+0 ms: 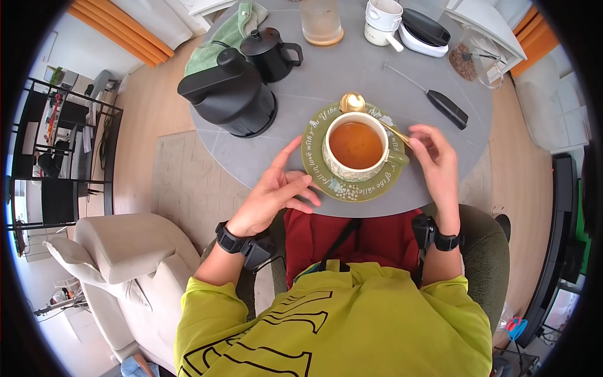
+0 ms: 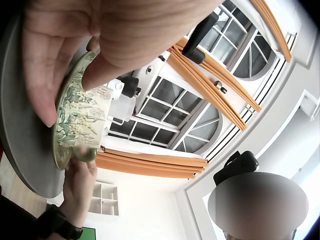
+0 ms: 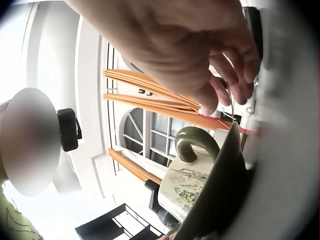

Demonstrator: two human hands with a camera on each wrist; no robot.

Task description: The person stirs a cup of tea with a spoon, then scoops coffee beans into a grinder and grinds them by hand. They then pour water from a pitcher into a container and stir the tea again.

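Note:
A cream cup (image 1: pixel 336 164) of amber tea, with a green handle (image 3: pixel 197 137) and floral pattern, stands on a green saucer (image 1: pixel 314 135) with white lettering. Behind the cup a gold spoon (image 1: pixel 398 134) lies across the saucer, its bowl at the far rim. My right hand (image 1: pixel 436 157) pinches the end of the spoon's handle between thumb and fingertips; the right wrist view shows the thin handle at the fingers. On the other side my left hand (image 1: pixel 270 191) is spread beside the saucer, fingers loosely extended and thumb at the rim.
A black milk frother wand (image 1: pixel 447 108) lies at the right. Back left stand a black appliance (image 1: pixel 235 94), a black pitcher (image 1: pixel 267 56) and a green cloth (image 1: pixel 210 53). At the back are a clear glass container (image 1: pixel 320 22), stacked white cups (image 1: pixel 383 22) and a jar (image 1: pixel 465 60).

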